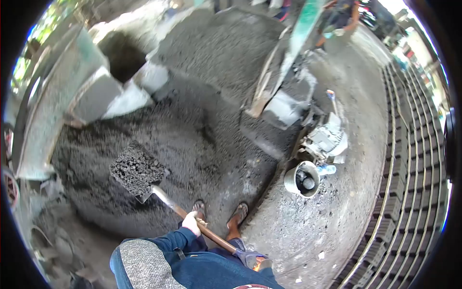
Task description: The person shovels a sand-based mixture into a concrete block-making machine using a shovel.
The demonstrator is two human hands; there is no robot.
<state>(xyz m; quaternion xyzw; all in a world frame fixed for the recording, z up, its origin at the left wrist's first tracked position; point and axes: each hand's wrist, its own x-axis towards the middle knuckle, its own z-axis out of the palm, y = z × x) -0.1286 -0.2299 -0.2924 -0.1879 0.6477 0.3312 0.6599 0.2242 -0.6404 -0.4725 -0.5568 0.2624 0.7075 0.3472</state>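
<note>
A long shovel [211, 235] slants across the front of my body. My left hand [192, 223] is wrapped round the middle of its shaft. At the rear end, my right hand [261, 263] is closed on the grip, partly hidden by the grip and sleeve. The blade, out to the left, carries a heaped load of dark, wet, lumpy mortar-like mix [136, 168]. Beneath and around it spreads more dark grey material [192, 139] across the ground. Both my feet, in sandals, stand just right of the blade.
A bucket [301, 179] with dark contents stands right, beside a clear bottle [327, 170] and a grey, dusty motor-like machine [327, 139]. Concrete blocks [127, 98] border the far left. A green-white board [301, 36] slopes at the back. Stacked blocks [409, 192] line the right.
</note>
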